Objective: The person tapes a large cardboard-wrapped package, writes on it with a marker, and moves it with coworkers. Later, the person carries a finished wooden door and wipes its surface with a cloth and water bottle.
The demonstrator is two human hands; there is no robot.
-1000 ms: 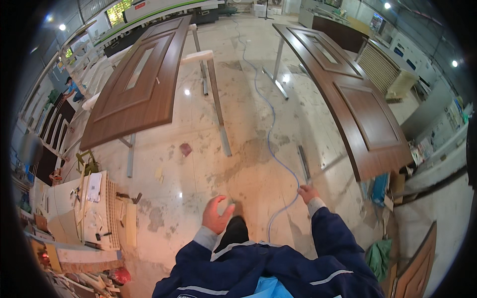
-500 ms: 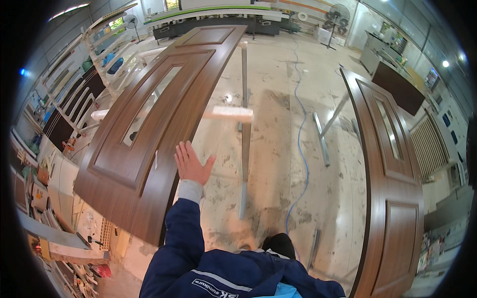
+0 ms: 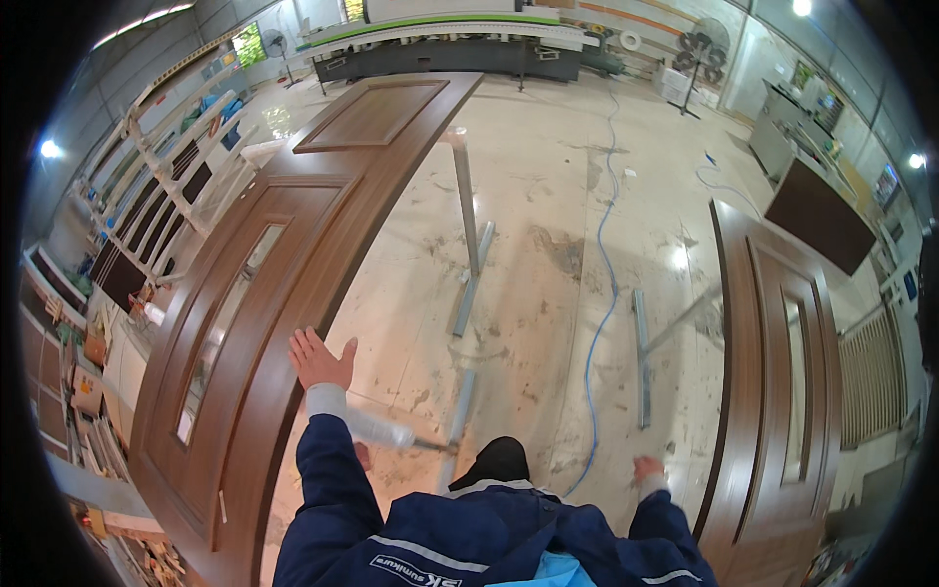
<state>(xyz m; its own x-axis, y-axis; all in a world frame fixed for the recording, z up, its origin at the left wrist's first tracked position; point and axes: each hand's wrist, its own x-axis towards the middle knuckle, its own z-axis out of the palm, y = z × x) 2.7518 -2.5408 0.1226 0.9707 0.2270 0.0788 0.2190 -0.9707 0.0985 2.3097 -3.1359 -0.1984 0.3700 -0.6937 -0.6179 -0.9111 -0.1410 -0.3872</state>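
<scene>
On my left lies a long brown panelled door (image 3: 264, 362) with a narrow glass pane (image 3: 227, 328). My left hand (image 3: 323, 360) rests on its near long edge, fingers outstretched and spread, holding nothing. My right hand (image 3: 647, 468) hangs low on the right, above the floor and apart from everything. Its fingers look curled in, with nothing seen in them. A second brown panelled door (image 3: 740, 391) with a similar pane lies to the right of that hand. A small pale strip (image 3: 222, 506) lies on the left door's near part.
Metal stands with wrapped crossbars (image 3: 381, 428) support the left door, their feet (image 3: 460, 305) reaching into the aisle. A blue hose (image 3: 593, 377) winds along the stained floor. White racks (image 3: 161, 161) stand at left, a long machine (image 3: 450, 61) at the back, a fan (image 3: 700, 57) back right.
I have moved forward between the doors, and my left hand is farther along the left door's edge. My right hand has come into view. The pale strip now lies nearer to me.
</scene>
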